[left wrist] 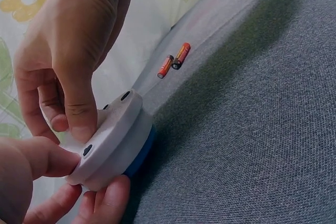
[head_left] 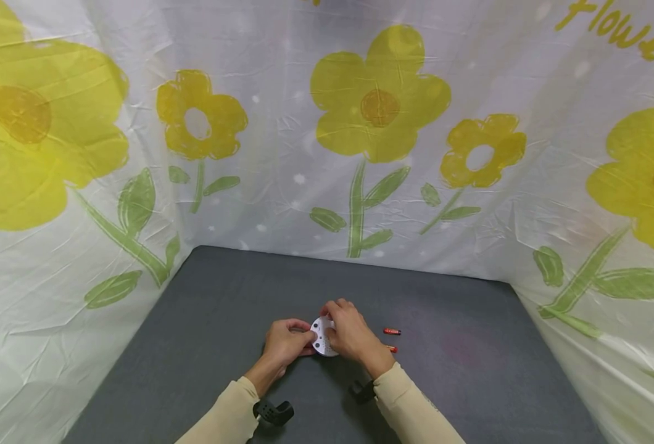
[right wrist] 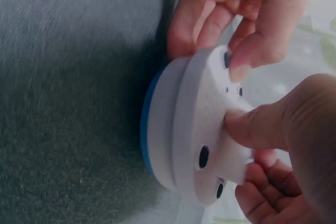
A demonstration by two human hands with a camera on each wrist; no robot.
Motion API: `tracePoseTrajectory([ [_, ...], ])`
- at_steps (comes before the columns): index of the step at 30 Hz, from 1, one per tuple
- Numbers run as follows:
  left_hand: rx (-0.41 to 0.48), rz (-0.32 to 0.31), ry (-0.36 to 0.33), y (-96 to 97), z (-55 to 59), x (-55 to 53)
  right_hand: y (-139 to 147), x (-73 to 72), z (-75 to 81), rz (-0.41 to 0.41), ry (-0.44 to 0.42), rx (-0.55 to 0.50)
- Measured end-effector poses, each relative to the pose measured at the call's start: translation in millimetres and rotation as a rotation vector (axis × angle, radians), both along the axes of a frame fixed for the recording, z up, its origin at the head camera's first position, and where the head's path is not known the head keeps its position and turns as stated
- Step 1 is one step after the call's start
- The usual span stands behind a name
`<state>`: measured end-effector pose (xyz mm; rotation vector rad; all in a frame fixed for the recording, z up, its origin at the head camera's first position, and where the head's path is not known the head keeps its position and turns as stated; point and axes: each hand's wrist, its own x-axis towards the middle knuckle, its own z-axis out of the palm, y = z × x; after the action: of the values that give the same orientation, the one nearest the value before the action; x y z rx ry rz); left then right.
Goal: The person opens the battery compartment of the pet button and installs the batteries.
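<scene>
A round white device (head_left: 321,343) with a blue lower rim stays over the dark table, its flat face with black round pads turned up. My left hand (head_left: 287,342) grips the device by its left edge, thumb on the face and fingers beneath, as the left wrist view shows. From the other side my right hand (head_left: 356,336) has its thumb (right wrist: 244,127) on that face. Its curled fingers are at a white, flap-like part (right wrist: 234,162) that sticks out from the device. What lies under the right thumb is hidden.
Two red-and-black batteries, one farther back (head_left: 392,331) and one nearer (head_left: 392,349), lie on the grey table (head_left: 238,302) right of my right hand. A white curtain with yellow flowers (head_left: 379,108) borders the table. Black straps (head_left: 273,412) are on both wrists.
</scene>
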<state>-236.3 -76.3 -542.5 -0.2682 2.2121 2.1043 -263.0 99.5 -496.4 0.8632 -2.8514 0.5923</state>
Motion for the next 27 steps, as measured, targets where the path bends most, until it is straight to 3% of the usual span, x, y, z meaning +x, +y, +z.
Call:
tracePoseTrajectory([
  [8, 0.003, 0.002, -0.007, -1.2, -0.6, 0.4, -2, 4.6, -4.8, 0.012, 0.081, -0.004],
  [17, 0.024, 0.003, 0.009, -0.4, 0.1, -0.2, -1, 1.4, -11.0, -0.012, 0.169, -0.12],
  [21, 0.031, 0.006, 0.008, 0.1, -0.3, -0.1, 6, -3.0, -2.8, -0.013, 0.16, -0.178],
  [27, 0.049, 0.014, 0.0, 0.3, -2.0, 0.4, 37, -14.3, 19.2, -0.081, 0.179, -0.196],
])
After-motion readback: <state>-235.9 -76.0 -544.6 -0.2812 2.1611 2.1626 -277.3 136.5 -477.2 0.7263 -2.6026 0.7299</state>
